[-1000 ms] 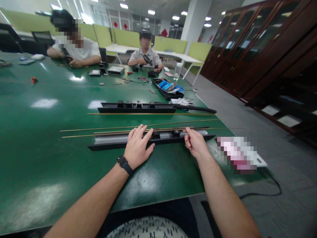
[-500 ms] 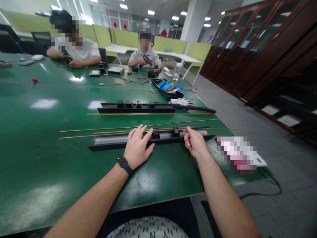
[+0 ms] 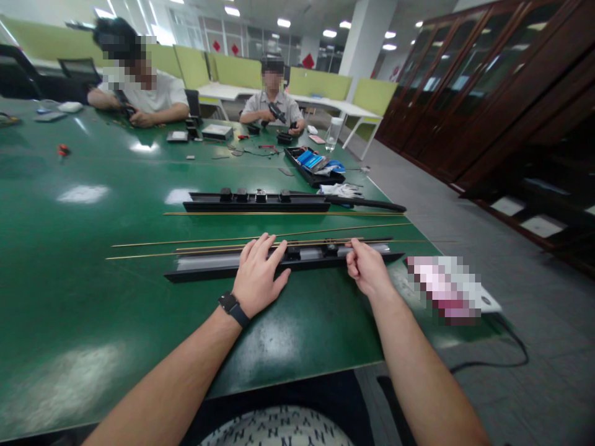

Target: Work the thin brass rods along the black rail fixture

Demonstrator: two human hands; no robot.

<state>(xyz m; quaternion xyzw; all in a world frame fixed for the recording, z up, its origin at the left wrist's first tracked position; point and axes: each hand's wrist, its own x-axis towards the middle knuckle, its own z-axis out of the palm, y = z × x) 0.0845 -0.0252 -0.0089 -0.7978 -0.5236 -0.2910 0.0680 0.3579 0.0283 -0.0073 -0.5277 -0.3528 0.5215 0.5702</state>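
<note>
In front of me lies a long black channel-shaped rail [image 3: 214,271] with a pale inner face and small black blocks [image 3: 330,248] along it. My left hand [image 3: 260,275], a watch on its wrist, rests over the rail with fingers spread, the fingertips by thin brass-coloured rods. To its right, my right hand [image 3: 365,266] is pinched on a thin brass rod [image 3: 139,256] that runs along the rail's far edge. Another brass rod [image 3: 204,240] lies just beyond. My left fingers hide part of the rail and rods.
Behind lies a second black rail [image 3: 255,204] with several blocks and a brass rod [image 3: 279,214] before it. A black tray [image 3: 309,176] with blue items and white gloves [image 3: 341,191] sit farther back. A blurred pink-and-white object [image 3: 446,291] lies right. Two people work across the table.
The left end of the pinched brass rod has shifted slightly to the left. Both my hands look almost unmoved.
</note>
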